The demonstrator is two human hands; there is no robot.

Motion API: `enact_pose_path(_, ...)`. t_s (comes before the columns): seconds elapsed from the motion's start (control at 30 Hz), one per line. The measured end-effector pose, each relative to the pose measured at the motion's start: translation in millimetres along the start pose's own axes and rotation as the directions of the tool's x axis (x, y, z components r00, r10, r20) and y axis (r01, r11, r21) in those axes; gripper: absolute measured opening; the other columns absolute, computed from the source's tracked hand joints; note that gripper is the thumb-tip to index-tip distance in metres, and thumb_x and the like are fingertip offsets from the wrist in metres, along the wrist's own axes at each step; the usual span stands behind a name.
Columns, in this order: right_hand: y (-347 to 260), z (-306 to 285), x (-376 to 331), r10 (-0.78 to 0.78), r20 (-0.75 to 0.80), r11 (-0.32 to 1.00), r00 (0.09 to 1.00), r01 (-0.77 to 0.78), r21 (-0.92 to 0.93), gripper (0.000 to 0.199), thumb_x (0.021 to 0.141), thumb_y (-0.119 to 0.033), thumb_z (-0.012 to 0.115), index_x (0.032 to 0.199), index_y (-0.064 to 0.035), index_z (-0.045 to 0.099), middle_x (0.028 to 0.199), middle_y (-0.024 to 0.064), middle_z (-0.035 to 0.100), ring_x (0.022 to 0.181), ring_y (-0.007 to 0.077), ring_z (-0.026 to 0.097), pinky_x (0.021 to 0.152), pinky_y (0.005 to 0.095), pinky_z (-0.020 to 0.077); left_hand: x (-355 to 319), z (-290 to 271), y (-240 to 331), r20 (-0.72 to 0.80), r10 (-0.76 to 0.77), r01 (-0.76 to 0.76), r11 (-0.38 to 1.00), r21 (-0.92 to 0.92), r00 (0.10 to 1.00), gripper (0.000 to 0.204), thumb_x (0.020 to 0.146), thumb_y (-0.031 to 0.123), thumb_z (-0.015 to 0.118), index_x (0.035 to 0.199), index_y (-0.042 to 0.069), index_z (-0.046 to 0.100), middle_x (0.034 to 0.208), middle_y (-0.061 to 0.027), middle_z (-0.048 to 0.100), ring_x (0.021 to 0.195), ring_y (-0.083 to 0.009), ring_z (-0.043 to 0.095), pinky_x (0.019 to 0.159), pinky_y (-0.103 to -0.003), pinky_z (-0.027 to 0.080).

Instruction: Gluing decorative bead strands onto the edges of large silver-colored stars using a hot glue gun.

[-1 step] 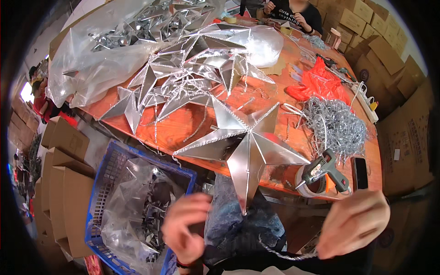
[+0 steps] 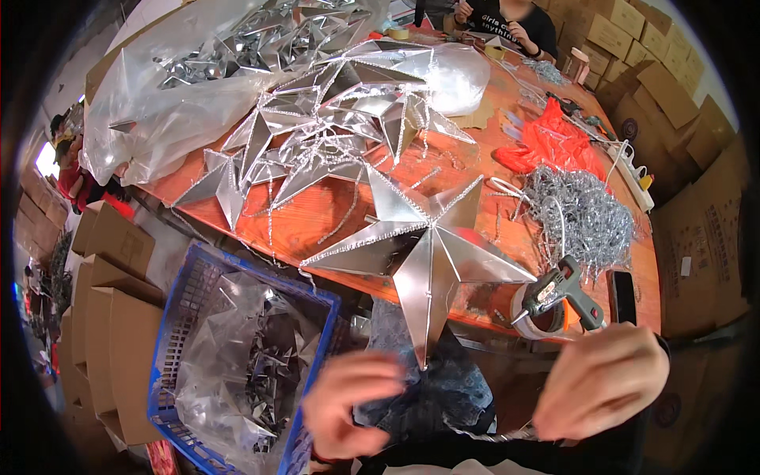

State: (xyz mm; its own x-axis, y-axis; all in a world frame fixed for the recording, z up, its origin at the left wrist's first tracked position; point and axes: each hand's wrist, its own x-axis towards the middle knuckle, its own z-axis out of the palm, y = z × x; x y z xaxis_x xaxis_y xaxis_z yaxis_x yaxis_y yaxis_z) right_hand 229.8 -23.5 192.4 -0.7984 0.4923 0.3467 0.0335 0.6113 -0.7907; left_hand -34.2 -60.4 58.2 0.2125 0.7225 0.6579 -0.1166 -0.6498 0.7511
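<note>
A silver five-pointed star (image 2: 419,293) lies over the table's near edge. One of its points hangs down over my lap, and beaded silver trim runs along some of its ridges. To the left of that lower tip, my left hand (image 2: 352,404) is in the air, somewhat blurred, its thumb and fingers apart with nothing between them. My right hand (image 2: 606,384) is closed at the lower right. A thin silver cord (image 2: 499,435) runs from its fingertips toward my lap, where its other end is hidden.
More silver stars (image 2: 324,119) are piled behind on the wooden table (image 2: 467,170). At right are tangled silver tinsel (image 2: 582,222), a glue gun (image 2: 554,293), a phone (image 2: 623,297) and a red bag (image 2: 550,142). A blue crate (image 2: 170,340) stands lower left. A person (image 2: 514,28) sits opposite.
My left hand has shifted right, closer to the star's lower tip. My right hand has moved slightly left with the cord. The star stays in place.
</note>
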Motion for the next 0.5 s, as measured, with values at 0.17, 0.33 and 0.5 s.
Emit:
enact_pose_path(0.17, 13.1, 26.9, 19.3, 0.097, -0.061, 0.99, 0.993, -0.103, -0.096, 0.015, 0.072, 0.0, 0.066, 0.084, -0.0038, 0.059, 0.078, 0.0052, 0.057, 0.068, 0.0205, 0.057, 0.058, 0.0291, 0.0462, 24.2, 41.7, 18.4, 0.194, -0.097, 0.091, 0.995, 0.039, 0.976, 0.037, 0.071, 0.011, 0.072, 0.102, -0.001, 0.056, 0.098, -0.0128, 0.061, 0.091, -0.0296, 0.058, 0.076, -0.034, 0.044)
enact_pose_path(0.33, 10.7, 27.5, 14.4, 0.167, -0.08, 0.983, 0.983, -0.173, -0.068, 0.016, 0.073, 0.001, 0.066, 0.088, -0.0027, 0.06, 0.079, 0.0067, 0.057, 0.07, 0.0196, 0.057, 0.059, 0.0288, 0.0454, 20.8, 57.7, 16.1, 0.028, -0.126, 0.126, 0.992, 0.007, 0.992, 0.025, 0.073, 0.003, 0.069, 0.093, -0.001, 0.055, 0.084, -0.0106, 0.06, 0.073, -0.0267, 0.057, 0.065, -0.034, 0.044)
enact_pose_path(0.5, 15.5, 29.6, 12.7, 0.219, -0.103, 0.976, 0.97, -0.219, 0.006, 0.014, 0.076, 0.001, 0.065, 0.089, -0.0001, 0.059, 0.085, 0.0087, 0.059, 0.073, 0.0176, 0.059, 0.062, 0.027, 0.0473, 15.7, 59.0, 10.5, 0.0, -0.17, 0.17, 0.985, 0.004, 0.985, 0.017, 0.074, 0.0, 0.067, 0.089, 0.0, 0.057, 0.08, -0.0106, 0.061, 0.069, -0.0245, 0.056, 0.062, -0.032, 0.043)
